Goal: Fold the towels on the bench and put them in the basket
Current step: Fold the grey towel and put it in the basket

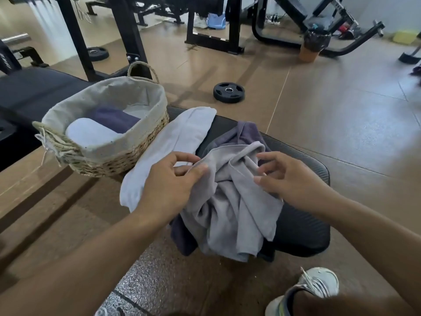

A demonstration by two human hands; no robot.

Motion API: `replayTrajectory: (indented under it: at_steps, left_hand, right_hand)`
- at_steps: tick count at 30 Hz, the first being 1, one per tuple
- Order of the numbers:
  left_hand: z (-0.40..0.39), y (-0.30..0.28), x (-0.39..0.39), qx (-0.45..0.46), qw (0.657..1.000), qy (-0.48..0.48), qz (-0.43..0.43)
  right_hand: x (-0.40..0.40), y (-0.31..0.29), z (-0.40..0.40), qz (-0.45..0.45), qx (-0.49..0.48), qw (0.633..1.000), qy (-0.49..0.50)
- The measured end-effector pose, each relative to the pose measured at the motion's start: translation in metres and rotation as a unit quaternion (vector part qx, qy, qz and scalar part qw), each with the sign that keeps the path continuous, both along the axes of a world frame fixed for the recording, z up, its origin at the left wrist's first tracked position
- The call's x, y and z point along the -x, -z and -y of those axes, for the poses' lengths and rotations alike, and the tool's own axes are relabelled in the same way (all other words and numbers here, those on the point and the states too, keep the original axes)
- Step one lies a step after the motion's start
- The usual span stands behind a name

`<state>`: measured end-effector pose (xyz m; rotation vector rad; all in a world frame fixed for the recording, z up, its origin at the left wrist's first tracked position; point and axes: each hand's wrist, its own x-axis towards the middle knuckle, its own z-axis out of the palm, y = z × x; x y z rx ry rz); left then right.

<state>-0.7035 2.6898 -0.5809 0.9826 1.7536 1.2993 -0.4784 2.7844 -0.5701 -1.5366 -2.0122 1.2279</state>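
Note:
A crumpled grey towel (230, 208) lies on the black bench (303, 226), on top of a dark purple towel (246, 133). My left hand (173, 181) pinches the grey towel's upper hem between thumb and fingers. My right hand (287, 179) hovers over the towel's right side with fingers spread, touching or nearly touching the cloth. A white towel (175, 142) lies flat along the bench's left side. The woven basket (109, 163) with a cloth liner stands at the bench's far left end and holds a folded white towel (91, 135) and a folded purple towel (114, 119).
A black weight plate (229, 92) lies on the brown floor beyond the bench. Gym machine frames (127, 37) stand behind the basket and across the back. A lined bin (314, 45) is at the back right. My shoe (316, 286) is near the bench's front.

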Motion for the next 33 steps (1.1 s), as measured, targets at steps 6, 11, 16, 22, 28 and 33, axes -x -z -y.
replayTrajectory:
  at_steps: [6,11,16,22,28,33]
  left_hand:
    - [0.012,-0.005,-0.012,0.012,1.000,0.019,0.019]
    - [0.018,0.000,-0.024,0.015,0.995,0.033,0.090]
    - [0.020,-0.001,-0.029,-0.010,0.982,0.048,0.182]
    - [0.022,-0.007,-0.035,-0.016,0.970,0.042,0.237]
    - [0.024,-0.006,-0.038,-0.020,0.985,0.044,0.166]
    - [0.031,-0.005,-0.042,-0.015,0.992,0.059,0.109]
  right_hand:
    - [-0.015,-0.007,0.014,0.245,-0.003,0.961,-0.125]
    - [-0.012,-0.006,0.022,0.133,-0.008,0.981,-0.139]
    - [0.008,-0.015,0.051,-0.158,0.041,0.983,-0.089]
    - [0.012,-0.017,0.064,-0.152,0.004,0.973,-0.175]
    - [0.009,-0.014,0.058,-0.119,-0.076,0.977,-0.162]
    - [0.006,-0.012,0.051,-0.070,-0.196,0.972,-0.111]
